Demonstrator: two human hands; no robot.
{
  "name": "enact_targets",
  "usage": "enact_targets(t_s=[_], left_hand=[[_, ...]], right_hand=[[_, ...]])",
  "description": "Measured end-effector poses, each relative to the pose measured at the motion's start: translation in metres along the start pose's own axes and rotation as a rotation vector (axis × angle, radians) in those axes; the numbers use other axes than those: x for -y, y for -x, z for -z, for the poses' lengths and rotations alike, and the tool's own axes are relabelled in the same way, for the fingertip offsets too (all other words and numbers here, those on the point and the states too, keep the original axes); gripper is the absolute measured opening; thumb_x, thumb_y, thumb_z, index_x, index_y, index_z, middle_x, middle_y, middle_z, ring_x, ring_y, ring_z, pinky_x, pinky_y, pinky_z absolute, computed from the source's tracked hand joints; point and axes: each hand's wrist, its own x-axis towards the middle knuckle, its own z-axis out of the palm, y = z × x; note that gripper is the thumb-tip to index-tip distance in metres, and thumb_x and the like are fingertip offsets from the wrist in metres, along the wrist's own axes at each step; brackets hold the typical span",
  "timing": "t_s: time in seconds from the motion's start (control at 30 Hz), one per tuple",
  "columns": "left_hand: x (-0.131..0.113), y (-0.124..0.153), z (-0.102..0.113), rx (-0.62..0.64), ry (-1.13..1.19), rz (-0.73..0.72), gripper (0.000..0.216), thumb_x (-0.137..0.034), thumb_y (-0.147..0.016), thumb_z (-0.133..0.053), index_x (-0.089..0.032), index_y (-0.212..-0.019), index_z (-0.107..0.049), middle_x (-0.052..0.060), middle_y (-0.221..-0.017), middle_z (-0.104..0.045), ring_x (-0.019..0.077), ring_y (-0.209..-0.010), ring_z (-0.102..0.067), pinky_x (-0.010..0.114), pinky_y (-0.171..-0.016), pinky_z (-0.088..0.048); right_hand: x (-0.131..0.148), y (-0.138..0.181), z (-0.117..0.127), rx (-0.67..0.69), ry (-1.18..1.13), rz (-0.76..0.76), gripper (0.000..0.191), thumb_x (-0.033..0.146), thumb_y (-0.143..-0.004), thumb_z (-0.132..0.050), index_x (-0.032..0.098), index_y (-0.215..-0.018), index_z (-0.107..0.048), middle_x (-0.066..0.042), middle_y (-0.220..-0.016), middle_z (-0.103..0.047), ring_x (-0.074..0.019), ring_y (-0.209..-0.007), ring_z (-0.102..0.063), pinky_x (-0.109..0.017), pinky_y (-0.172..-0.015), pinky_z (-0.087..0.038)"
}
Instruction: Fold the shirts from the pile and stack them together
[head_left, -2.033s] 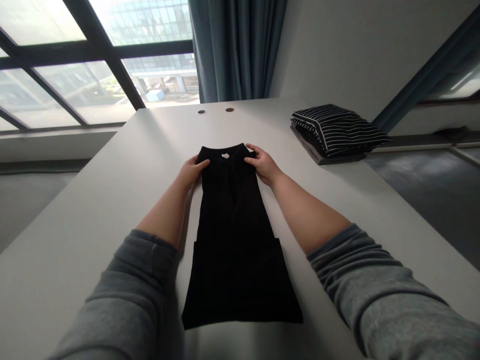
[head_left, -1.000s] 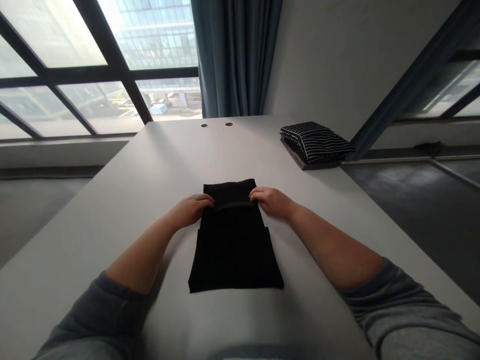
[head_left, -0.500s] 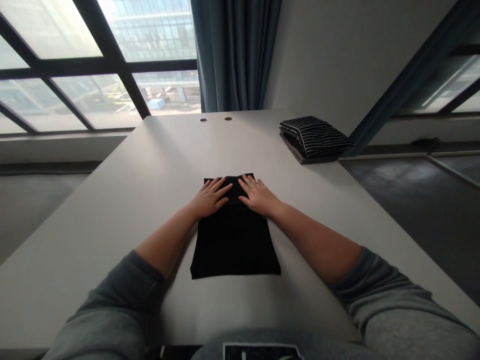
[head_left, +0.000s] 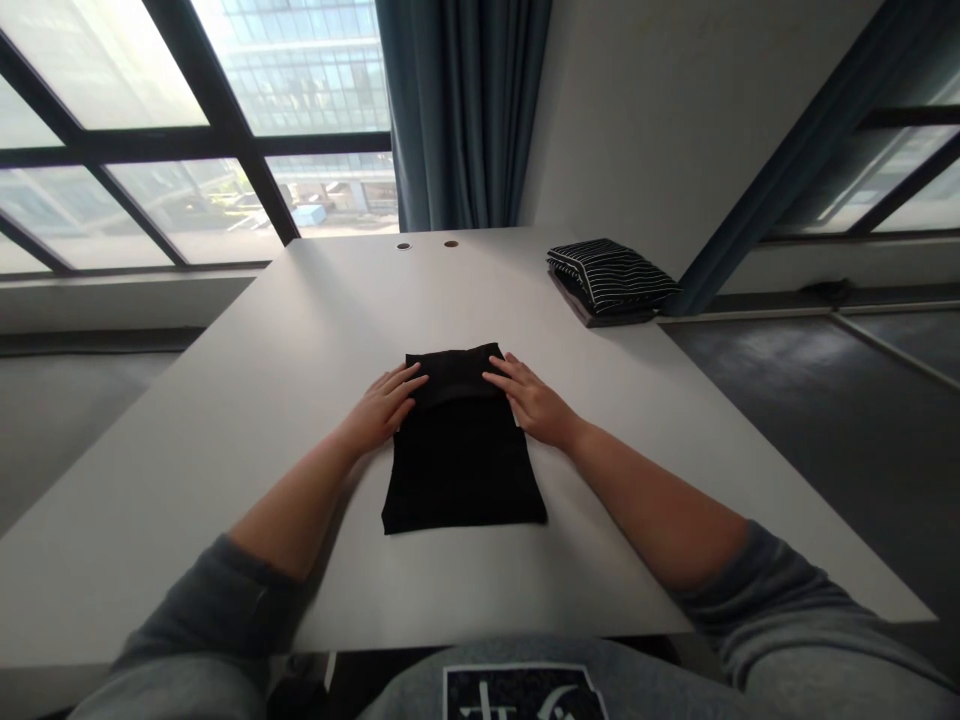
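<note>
A piece of black cloth (head_left: 461,465), its far end folded over toward me, lies on the white table in front of me. My left hand (head_left: 382,405) rests at the left edge of the folded part, fingers apart and fingertips on the fabric. At the right edge, my right hand (head_left: 534,400) touches the same fold with its fingers stretched out. Neither hand grips the cloth. What kind of garment or item it is, I cannot tell.
Farther back on the right of the white table (head_left: 315,310) sits a folded stack of cloth (head_left: 611,275), black with white stripes on top. Two round cable holes are near the far edge. Beyond stand a blue curtain (head_left: 465,110) and windows.
Both hands have slid outward from the middle of the fold to its left and right edges. The view has shifted slightly.
</note>
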Motion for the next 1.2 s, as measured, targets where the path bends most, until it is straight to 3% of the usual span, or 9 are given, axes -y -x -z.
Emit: enact_targets(t_s=[0.07,0.13,0.3,0.47,0.63,0.73,0.87,1.1,1.2], left_hand=[[-0.011,0.035,0.017,-0.060,0.037,-0.004,0.052,-0.040,-0.106,-0.037,-0.036,-0.157,-0.050,0.003,-0.162,-0.050,0.0253,-0.154,-0.039,0.051,-0.127,-0.033],[-0.027,0.069,0.027,-0.020,0.036,-0.092,0.054,-0.047,-0.100,-0.053,-0.039,-0.154,-0.053,0.004,-0.157,-0.056,0.0274,-0.150,-0.045,0.050,-0.125,-0.037],[-0.060,0.119,0.012,0.201,-0.050,-0.248,0.066,-0.054,-0.090,-0.071,-0.042,-0.152,-0.054,0.004,-0.153,-0.059,0.0289,-0.143,-0.054,0.051,-0.125,-0.039],[-0.062,0.122,-0.005,0.096,-0.208,-0.289,0.061,-0.020,-0.093,-0.060,-0.037,-0.151,-0.056,0.004,-0.152,-0.061,0.0266,-0.137,-0.061,0.052,-0.122,-0.044],[-0.063,0.117,-0.005,0.061,-0.234,-0.309,0.062,-0.005,-0.090,-0.050,-0.032,-0.145,-0.060,0.005,-0.149,-0.063,0.0240,-0.133,-0.063,0.050,-0.119,-0.048],[-0.062,0.112,-0.009,0.054,-0.183,-0.223,0.070,0.003,-0.079,-0.048,-0.027,-0.140,-0.062,0.005,-0.147,-0.065,0.0238,-0.131,-0.063,0.048,-0.116,-0.049],[-0.056,0.107,-0.011,0.083,-0.087,-0.166,0.074,0.000,-0.069,-0.052,-0.028,-0.137,-0.063,0.004,-0.148,-0.064,0.0247,-0.136,-0.060,0.046,-0.117,-0.048],[-0.059,0.111,0.000,0.253,-0.044,-0.329,0.067,-0.006,-0.079,-0.053,-0.034,-0.139,-0.063,0.000,-0.151,-0.062,0.0222,-0.140,-0.058,0.050,-0.130,-0.027],[-0.067,0.121,0.004,0.236,0.023,-0.316,0.064,-0.008,-0.085,-0.049,-0.033,-0.143,-0.060,0.001,-0.145,-0.066,0.0207,-0.133,-0.063,0.047,-0.126,-0.036]], right_hand=[[0.011,0.032,0.019,-0.033,-0.112,0.114,0.054,0.016,-0.103,-0.039,0.031,-0.151,-0.057,-0.004,-0.161,-0.049,-0.0223,-0.159,-0.029,-0.053,-0.129,-0.033],[0.025,0.063,0.032,0.008,-0.174,0.207,0.052,0.018,-0.101,-0.049,0.034,-0.150,-0.058,-0.005,-0.154,-0.057,-0.0238,-0.153,-0.041,-0.052,-0.127,-0.038],[0.051,0.105,0.025,0.257,-0.104,0.288,0.074,0.028,-0.088,-0.077,0.029,-0.157,-0.050,-0.014,-0.157,-0.052,-0.0322,-0.149,-0.046,-0.059,-0.125,-0.038],[0.054,0.101,-0.002,0.116,0.080,0.291,0.060,0.005,-0.093,-0.056,0.024,-0.150,-0.058,-0.016,-0.145,-0.063,-0.0283,-0.135,-0.062,-0.054,-0.118,-0.049],[0.054,0.101,-0.012,0.021,0.188,0.333,0.046,0.006,-0.098,-0.055,0.024,-0.138,-0.066,-0.013,-0.137,-0.068,-0.0249,-0.122,-0.069,-0.045,-0.105,-0.059],[0.053,0.100,-0.014,-0.024,0.260,0.310,0.048,0.003,-0.096,-0.054,0.024,-0.137,-0.066,-0.014,-0.140,-0.064,-0.0255,-0.118,-0.070,-0.043,-0.098,-0.062],[0.052,0.096,-0.015,-0.068,0.301,0.327,0.046,0.001,-0.094,-0.051,0.022,-0.132,-0.068,-0.016,-0.136,-0.064,-0.0249,-0.110,-0.071,-0.041,-0.089,-0.063],[0.051,0.099,-0.003,0.000,0.066,0.497,0.035,0.005,-0.089,-0.050,0.016,-0.116,-0.068,-0.012,-0.110,-0.073,-0.0213,-0.098,-0.071,-0.035,-0.087,-0.061],[0.055,0.109,0.004,-0.016,-0.036,0.497,0.039,0.009,-0.081,-0.053,0.016,-0.117,-0.066,-0.012,-0.107,-0.074,-0.0219,-0.094,-0.071,-0.035,-0.084,-0.061]])
